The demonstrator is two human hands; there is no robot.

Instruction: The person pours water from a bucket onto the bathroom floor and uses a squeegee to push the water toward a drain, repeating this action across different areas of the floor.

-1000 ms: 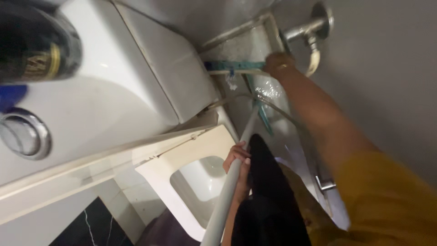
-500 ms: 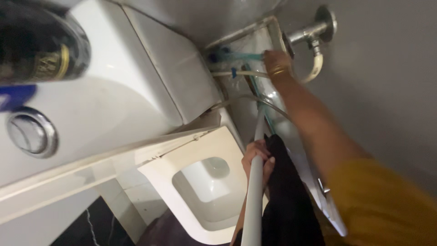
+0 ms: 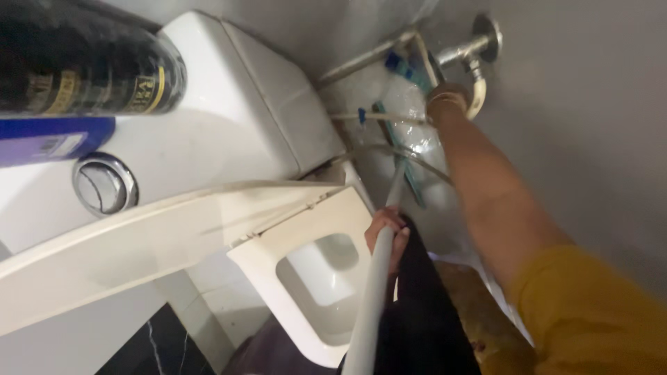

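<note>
From the head view, the left hand at centre frame is wrapped tight round a pale mop handle, whose teal head lies on the wet floor behind the toilet, upper middle. The right hand reaches to the upper right beside the wall tap; I cannot tell how open it is. It looks like mid-scrub behind the cistern; pushing further would need a steady two-handed grip. Grey walls close in, seat lid raised, dark bottle upper left
</note>
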